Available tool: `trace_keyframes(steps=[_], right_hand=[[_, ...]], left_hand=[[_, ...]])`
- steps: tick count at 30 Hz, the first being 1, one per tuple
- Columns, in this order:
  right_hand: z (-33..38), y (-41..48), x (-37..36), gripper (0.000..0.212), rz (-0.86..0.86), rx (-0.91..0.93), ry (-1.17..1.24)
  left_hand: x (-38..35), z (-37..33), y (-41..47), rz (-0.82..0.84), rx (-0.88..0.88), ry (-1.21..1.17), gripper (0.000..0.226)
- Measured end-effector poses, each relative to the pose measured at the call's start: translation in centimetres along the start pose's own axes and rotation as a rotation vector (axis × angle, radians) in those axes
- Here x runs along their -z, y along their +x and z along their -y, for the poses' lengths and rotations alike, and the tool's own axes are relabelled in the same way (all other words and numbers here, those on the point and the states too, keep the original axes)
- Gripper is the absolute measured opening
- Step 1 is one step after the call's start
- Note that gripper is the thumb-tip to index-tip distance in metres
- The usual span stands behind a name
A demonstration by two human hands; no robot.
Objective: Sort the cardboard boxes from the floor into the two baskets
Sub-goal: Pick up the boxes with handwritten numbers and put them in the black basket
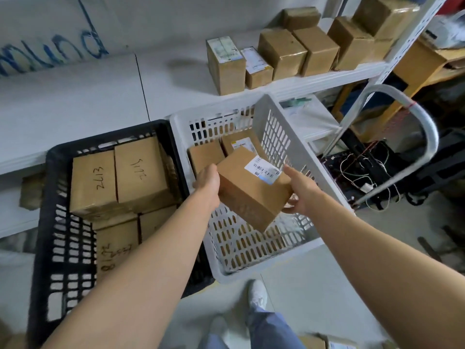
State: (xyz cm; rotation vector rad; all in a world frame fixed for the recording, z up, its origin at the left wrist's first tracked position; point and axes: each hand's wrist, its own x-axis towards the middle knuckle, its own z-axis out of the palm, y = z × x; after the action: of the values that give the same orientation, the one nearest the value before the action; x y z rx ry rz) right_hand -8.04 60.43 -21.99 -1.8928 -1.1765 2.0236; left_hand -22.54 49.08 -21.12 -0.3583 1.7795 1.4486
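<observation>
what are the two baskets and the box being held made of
The black basket and white basket look like moulded plastic, with slotted lattice walls and a slight sheen. The held box looks like matte brown corrugated cardboard, with a printed white paper label; left hand and right hand grip it.

A plain brown box point(249, 190) is marked by a white label point(263, 170) printed with black barcodes and a touch of blue. The left basket point(42, 238) is black and the right basket point(274, 132) white, both patterned with rows of slots, and the brown boxes point(118, 177) in the black one are marked with black handwritten numbers. The wall point(50, 36) is white with blue lettering, the shelf point(327, 76) is white, brown boxes are lined along it, and blue trousers point(266, 323) and white shoes point(257, 293) are seen below.
</observation>
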Motion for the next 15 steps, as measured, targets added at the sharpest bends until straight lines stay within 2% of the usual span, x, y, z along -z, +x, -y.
trace_keyframes(steps=[1, 3, 8, 12, 15], right_hand=[[-0.2, 0.9, -0.1, 0.044, 0.001, -0.014, -0.043], [-0.6, 2.6, -0.3, 0.034, -0.001, -0.037, -0.148], [-2.7, 6.7, -1.8, 0.041, 0.080, -0.138, -0.343], [-4.3, 9.1, -3.7, 0.024, 0.175, -0.251, -0.369], [-4.7, 10.3, -5.0, 0.027, 0.199, -0.300, -0.431]], left_hand=[[-0.5, 0.3, 0.4, -0.003, 0.022, -0.007, 0.017], [-1.3, 1.2, 1.4, -0.020, 0.071, -0.035, 0.023], [-1.8, 3.9, 5.6, -0.108, 0.151, 0.009, 0.016], [-2.0, 5.6, 9.8, -0.155, 0.115, 0.107, 0.027], [-2.2, 6.8, 12.1, -0.248, 0.128, 0.090, 0.030]])
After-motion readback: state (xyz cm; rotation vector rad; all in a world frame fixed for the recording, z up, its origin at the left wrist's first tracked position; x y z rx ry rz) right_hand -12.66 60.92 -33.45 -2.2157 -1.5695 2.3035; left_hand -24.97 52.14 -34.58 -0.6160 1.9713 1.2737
